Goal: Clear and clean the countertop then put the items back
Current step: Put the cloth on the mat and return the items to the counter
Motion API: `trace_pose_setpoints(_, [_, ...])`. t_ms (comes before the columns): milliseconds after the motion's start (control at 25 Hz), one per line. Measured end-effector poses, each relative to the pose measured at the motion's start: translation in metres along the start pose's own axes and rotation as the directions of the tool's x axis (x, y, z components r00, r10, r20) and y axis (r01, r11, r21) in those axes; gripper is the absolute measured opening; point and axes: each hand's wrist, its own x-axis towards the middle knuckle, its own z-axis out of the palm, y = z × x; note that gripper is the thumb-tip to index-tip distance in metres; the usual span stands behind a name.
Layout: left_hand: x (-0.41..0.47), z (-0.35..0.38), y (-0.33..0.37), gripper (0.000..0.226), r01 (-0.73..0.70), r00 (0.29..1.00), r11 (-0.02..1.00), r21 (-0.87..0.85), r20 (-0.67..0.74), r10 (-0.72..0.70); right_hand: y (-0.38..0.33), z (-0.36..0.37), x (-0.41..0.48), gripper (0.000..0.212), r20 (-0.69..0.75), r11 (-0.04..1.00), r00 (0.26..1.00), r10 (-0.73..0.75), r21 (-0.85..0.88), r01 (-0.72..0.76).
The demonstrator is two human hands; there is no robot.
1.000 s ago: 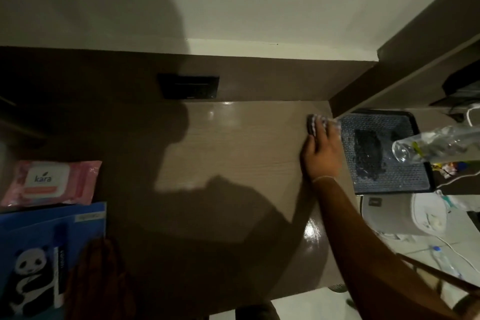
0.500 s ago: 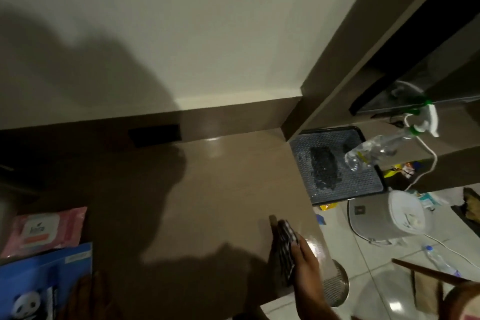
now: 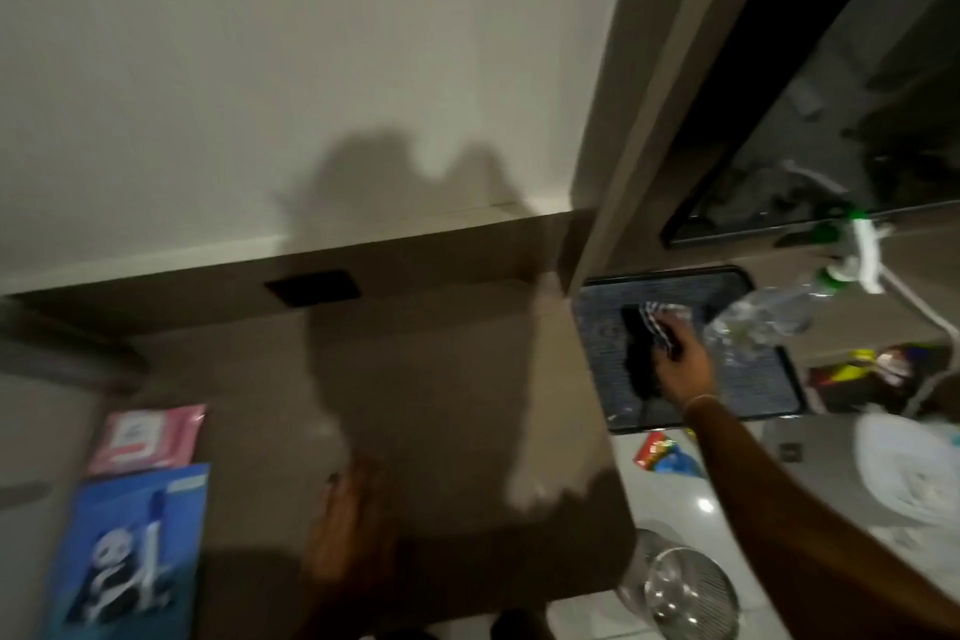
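The brown countertop [image 3: 441, 379] fills the middle of the blurred view. My right hand [image 3: 683, 364] reaches past its right edge and is shut on a checkered cloth [image 3: 660, 322], over a dark tray [image 3: 753, 379] that lies lower, to the right of the counter. A black cloth-like patch [image 3: 636, 359] lies on the tray under my hand. My left hand [image 3: 348, 520] rests flat on the counter near the front edge, fingers apart, holding nothing. At the counter's left lie a pink wipes pack [image 3: 145, 437] and a blue panda-print package [image 3: 130, 551].
A clear spray bottle [image 3: 769, 312] with a green and white nozzle leans over the tray's right side. A white appliance [image 3: 904, 473] and cables sit at the right. A metal mesh bin [image 3: 685, 592] stands on the tiled floor, with wrappers [image 3: 660, 452] near it. A dark socket plate [image 3: 311, 287] sits in the backsplash.
My right hand has carried the cloth from the counter's front right edge up and right, over the tray. The camera swung up and right; my left hand has shifted right on the counter.
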Motion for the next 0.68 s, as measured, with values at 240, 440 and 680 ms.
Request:
trace_pose_setpoints(240, [-0.012,-0.062,0.021,0.052,0.080,0.980,0.994,0.070,0.178,-0.091,0.019,0.062,0.004,0.041,0.146,0.938,0.988,0.053,-0.346,0.000])
trace_pose_setpoints(440, [-0.050,-0.108,-0.045,0.064,0.383,0.920,0.913,0.141,0.034,-0.391,-0.050,0.163,-0.112,0.020,0.244,0.971,0.952,-0.184,-0.104,0.214])
trace_pose_setpoints(680, [-0.054,-0.152,-0.153,0.051,0.822,0.569,0.569,-0.012,0.013,-0.822,-0.122,0.269,-0.239,0.029,0.756,0.875,0.563,-0.336,0.028,0.484])
